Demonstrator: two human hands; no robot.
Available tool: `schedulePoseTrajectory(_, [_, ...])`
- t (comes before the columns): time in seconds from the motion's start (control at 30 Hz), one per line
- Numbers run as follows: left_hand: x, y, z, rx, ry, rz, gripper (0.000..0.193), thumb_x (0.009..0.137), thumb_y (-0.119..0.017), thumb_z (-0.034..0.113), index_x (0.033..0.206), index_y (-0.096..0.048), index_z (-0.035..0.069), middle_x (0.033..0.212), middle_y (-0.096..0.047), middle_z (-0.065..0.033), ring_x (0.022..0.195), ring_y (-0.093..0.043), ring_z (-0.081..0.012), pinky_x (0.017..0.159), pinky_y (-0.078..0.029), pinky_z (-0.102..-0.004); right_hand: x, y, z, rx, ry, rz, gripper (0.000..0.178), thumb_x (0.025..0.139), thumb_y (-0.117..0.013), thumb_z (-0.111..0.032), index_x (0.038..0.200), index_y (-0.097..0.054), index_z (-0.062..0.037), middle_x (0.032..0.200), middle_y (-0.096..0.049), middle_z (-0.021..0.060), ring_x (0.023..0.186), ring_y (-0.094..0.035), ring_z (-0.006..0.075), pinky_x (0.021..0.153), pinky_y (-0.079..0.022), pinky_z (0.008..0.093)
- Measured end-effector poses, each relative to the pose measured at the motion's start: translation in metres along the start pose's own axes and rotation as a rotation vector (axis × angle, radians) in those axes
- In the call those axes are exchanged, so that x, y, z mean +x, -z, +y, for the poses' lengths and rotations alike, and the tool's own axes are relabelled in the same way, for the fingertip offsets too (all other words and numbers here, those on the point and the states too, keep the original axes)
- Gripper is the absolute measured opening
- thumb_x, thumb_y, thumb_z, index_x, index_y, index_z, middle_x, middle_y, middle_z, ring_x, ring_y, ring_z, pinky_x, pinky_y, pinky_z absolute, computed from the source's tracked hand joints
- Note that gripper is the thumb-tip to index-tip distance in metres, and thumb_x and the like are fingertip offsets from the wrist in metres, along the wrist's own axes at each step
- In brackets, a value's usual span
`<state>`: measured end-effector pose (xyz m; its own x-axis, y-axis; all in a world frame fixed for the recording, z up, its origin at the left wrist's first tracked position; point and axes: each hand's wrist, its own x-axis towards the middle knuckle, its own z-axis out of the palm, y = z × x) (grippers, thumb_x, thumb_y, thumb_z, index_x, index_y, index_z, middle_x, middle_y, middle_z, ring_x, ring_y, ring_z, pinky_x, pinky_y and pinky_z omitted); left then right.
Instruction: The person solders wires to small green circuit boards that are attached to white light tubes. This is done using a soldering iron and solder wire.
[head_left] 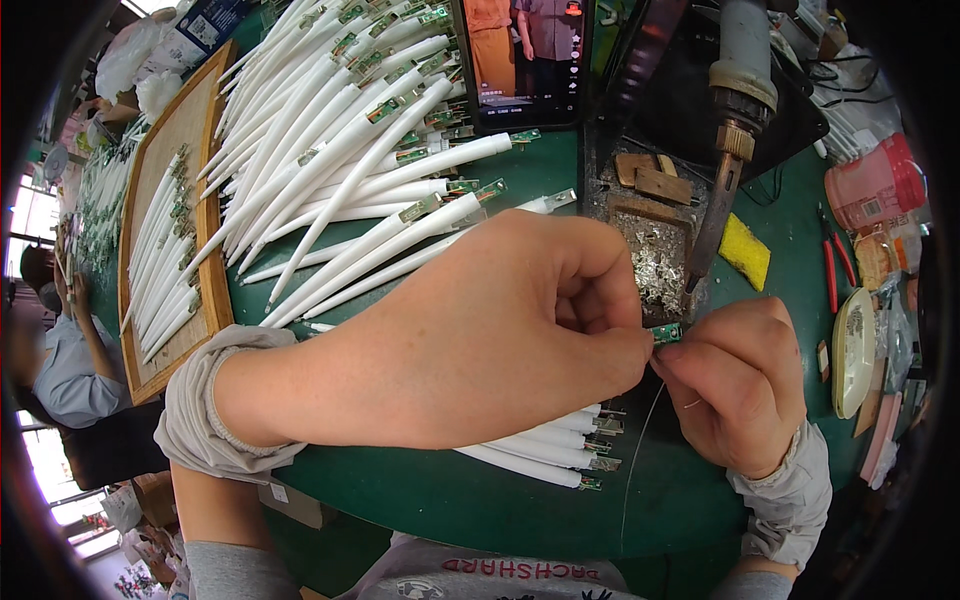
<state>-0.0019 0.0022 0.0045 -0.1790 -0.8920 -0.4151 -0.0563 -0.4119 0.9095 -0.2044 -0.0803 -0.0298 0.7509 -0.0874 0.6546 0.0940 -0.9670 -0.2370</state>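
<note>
My left hand (450, 330) reaches across the middle of the bench, thumb and fingers pinching a small green circuit board (666, 333). Whether a white stick is joined to it under the hand cannot be seen. My right hand (740, 385) is closed beside the board, its fingertips at the board's lower edge. A thin wire (632, 480) runs down from these fingertips toward the bench's near edge. Just above both hands, a soldering iron (733, 140) points downward, its tip over a tray of solder scraps (650, 262). Below my left hand lie several white tapered sticks (535, 455) with boards on their ends.
A large heap of similar white sticks (350, 150) covers the back left, beside a wooden-framed tray (215, 290). A phone (525, 65) stands at the back. Rightward are a yellow sponge (745, 252), red-handled pliers (835, 265) and a pale dish (853, 355). Another person (75, 360) sits far left.
</note>
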Motion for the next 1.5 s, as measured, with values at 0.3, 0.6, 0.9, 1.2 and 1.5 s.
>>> schedulePoseTrajectory(0.3, [-0.002, 0.003, 0.001, 0.033, -0.069, -0.069, 0.01, 0.085, -0.063, 0.002, 0.094, -0.058, 0.0, 0.086, -0.059, -0.001, 0.08, -0.053, -0.0045, 0.069, -0.043, -0.019, 0.0, 0.0, 0.002, -0.055, 0.07, 0.023, 0.041, 0.052, -0.066, -0.007, 0.092, -0.063, 0.0029, 0.087, -0.057, 0.0134, 0.067, -0.054, 0.0243, 0.054, -0.046, 0.0309])
schedulePoseTrajectory(0.6, [-0.002, 0.0, -0.002, 0.043, -0.103, -0.033, 0.01, 0.088, -0.063, 0.004, 0.095, -0.057, 0.0, 0.086, -0.059, -0.0012, 0.083, -0.054, -0.005, 0.069, -0.044, -0.0192, -0.001, -0.005, 0.001, -0.081, 0.012, 0.049, 0.036, 0.053, -0.065, -0.005, 0.089, -0.063, 0.0001, 0.084, -0.057, 0.0117, 0.064, -0.053, 0.0231, 0.051, -0.044, 0.0304])
schedulePoseTrajectory(0.9, [-0.003, -0.003, -0.01, 0.276, -0.277, 0.042, 0.008, 0.083, -0.062, 0.0, 0.09, -0.058, -0.002, 0.081, -0.054, -0.0013, 0.074, -0.049, -0.0051, 0.063, -0.041, -0.021, 0.01, -0.008, -0.009, 0.093, -0.282, 0.021, 0.023, 0.062, -0.07, 0.005, 0.082, -0.059, 0.0005, 0.076, -0.056, 0.0112, 0.062, -0.053, 0.0245, 0.052, -0.043, 0.0306])
schedulePoseTrajectory(1.2, [-0.001, -0.003, -0.008, 0.199, -0.213, 0.032, 0.008, 0.082, -0.065, 0.0, 0.088, -0.059, -0.002, 0.081, -0.056, -0.0013, 0.075, -0.051, -0.0046, 0.062, -0.041, -0.0201, 0.006, 0.016, -0.001, 0.517, -0.595, -0.192, 0.022, 0.079, -0.068, -0.005, 0.091, -0.049, -0.0007, 0.082, -0.053, 0.0076, 0.068, -0.048, 0.0128, 0.06, -0.039, 0.0251])
schedulePoseTrajectory(1.5, [0.001, -0.002, -0.002, 0.064, -0.059, 0.083, 0.008, 0.085, -0.065, 0.002, 0.089, -0.059, -0.002, 0.08, -0.06, -0.001, 0.072, -0.053, -0.0033, 0.061, -0.041, -0.0174, 0.02, 0.034, -0.005, 0.82, -1.123, -0.315, 0.025, 0.083, -0.067, -0.008, 0.086, -0.043, -0.0022, 0.068, -0.057, 0.008, 0.057, -0.057, 0.01, 0.049, -0.043, 0.0184])
